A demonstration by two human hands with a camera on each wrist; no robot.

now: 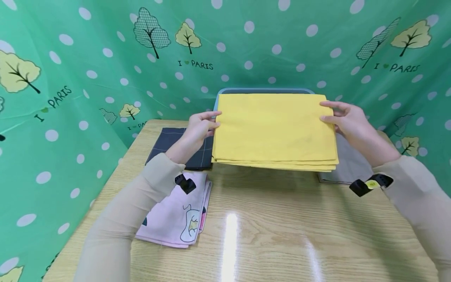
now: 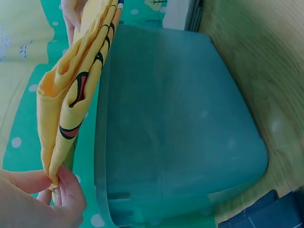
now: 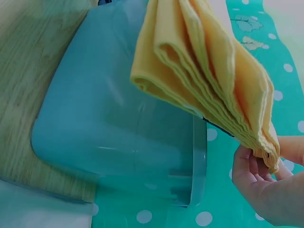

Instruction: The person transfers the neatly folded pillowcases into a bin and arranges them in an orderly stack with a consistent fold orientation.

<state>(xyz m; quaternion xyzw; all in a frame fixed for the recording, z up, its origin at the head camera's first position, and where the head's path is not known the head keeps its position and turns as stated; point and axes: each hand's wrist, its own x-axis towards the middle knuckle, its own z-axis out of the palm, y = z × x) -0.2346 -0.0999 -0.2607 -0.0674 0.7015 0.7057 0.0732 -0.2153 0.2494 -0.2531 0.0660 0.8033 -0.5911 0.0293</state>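
A folded yellow cloth [image 1: 275, 127], several layers thick, is held up by its two side edges in front of and above a blue plastic bin [image 1: 264, 91]. My left hand [image 1: 201, 127] pinches its left edge between thumb and fingers. On the other side, my right hand [image 1: 347, 119] pinches the right edge the same way. Black and red printed marks show on the cloth's underside [image 2: 78, 102] in the left wrist view. Most of the bin is hidden behind the cloth in the head view, while both wrist views show its smooth side wall [image 2: 175, 114].
Left of the bin lies a folded dark checked cloth [image 1: 165, 143], with a folded pink printed cloth [image 1: 172, 215] nearer me. A folded grey cloth [image 1: 349, 162] lies at the right. Behind the wooden table [image 1: 275, 231] hangs a green dotted curtain [image 1: 246, 47].
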